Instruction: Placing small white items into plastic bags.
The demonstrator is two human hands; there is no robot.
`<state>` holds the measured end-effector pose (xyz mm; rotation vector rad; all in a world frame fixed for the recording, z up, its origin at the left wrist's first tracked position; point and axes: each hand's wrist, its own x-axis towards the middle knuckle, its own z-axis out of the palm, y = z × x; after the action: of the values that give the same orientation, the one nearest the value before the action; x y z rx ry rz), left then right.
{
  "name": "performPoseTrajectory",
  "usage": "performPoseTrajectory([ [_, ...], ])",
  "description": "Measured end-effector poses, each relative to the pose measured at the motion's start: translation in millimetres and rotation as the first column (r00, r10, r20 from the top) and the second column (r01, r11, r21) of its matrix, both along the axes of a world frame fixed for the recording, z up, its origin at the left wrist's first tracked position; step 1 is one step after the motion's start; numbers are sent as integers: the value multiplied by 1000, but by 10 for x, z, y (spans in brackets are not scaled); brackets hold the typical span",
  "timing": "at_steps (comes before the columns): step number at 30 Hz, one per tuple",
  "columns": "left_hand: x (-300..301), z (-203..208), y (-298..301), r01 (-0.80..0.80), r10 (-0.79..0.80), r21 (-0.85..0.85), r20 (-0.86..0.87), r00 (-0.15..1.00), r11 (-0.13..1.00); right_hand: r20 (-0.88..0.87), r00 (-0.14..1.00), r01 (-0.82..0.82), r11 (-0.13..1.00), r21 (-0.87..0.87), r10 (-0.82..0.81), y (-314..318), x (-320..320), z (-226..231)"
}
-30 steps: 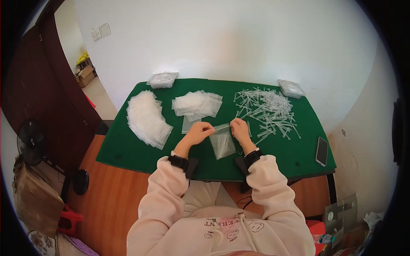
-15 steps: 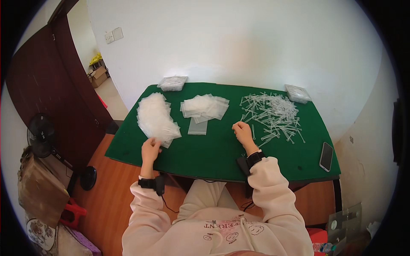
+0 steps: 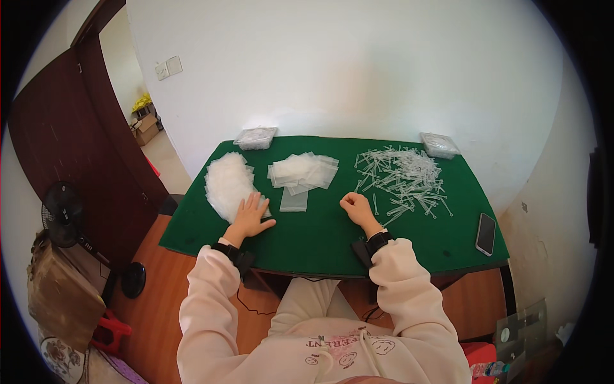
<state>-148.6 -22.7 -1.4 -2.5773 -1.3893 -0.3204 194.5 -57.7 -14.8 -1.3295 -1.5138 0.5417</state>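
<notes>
My left hand (image 3: 251, 216) lies with fingers spread on the near end of a long pile of clear plastic zip bags (image 3: 229, 185). My right hand (image 3: 357, 210) is closed just above the green tabletop, left of a heap of thin clear plastic sticks (image 3: 404, 176) with small loops at their ends. Whatever its fingers hold, if anything, is hidden. Between the hands, farther back, sits a second pile of clear bags (image 3: 306, 169). A single clear bag (image 3: 293, 200) sticks out from that pile toward me.
Clear packs stand at the back corners, one at left (image 3: 255, 137) and one at right (image 3: 439, 145). A phone (image 3: 485, 235) rests near the right edge of the green-covered table (image 3: 307, 246). Left of the table are a black fan (image 3: 62, 208) and a dark door (image 3: 77, 141).
My left hand has shifted right and opened from a pinch to spread fingers on the bag pile. My right hand stays closed, slightly farther left. The view has tilted a little.
</notes>
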Motion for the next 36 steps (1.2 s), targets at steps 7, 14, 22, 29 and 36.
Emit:
performPoseTrajectory([
  [7, -213, -25, 277, -167, 166, -16, -48, 985, 986, 296, 932, 163, 972, 171, -208, 47, 141, 47],
  [14, 394, 411, 38, -58, 55, 26, 99, 994, 998, 701, 570, 475, 868, 145, -429, 196, 990, 173],
  [22, 1501, 434, -8, 398, -407, 112, 411, 816, 911, 805, 540, 634, 747, -198, -245, 161, 1107, 125],
  [29, 1617, 29, 99, 636, -505, -10, 597, 623, 772, 811, 558, 541, 819, -192, -179, 73, 1018, 88],
  [36, 1627, -35, 97, 682, -488, -11, 690, 534, 731, 774, 626, 382, 903, -194, -99, 51, 679, 27],
])
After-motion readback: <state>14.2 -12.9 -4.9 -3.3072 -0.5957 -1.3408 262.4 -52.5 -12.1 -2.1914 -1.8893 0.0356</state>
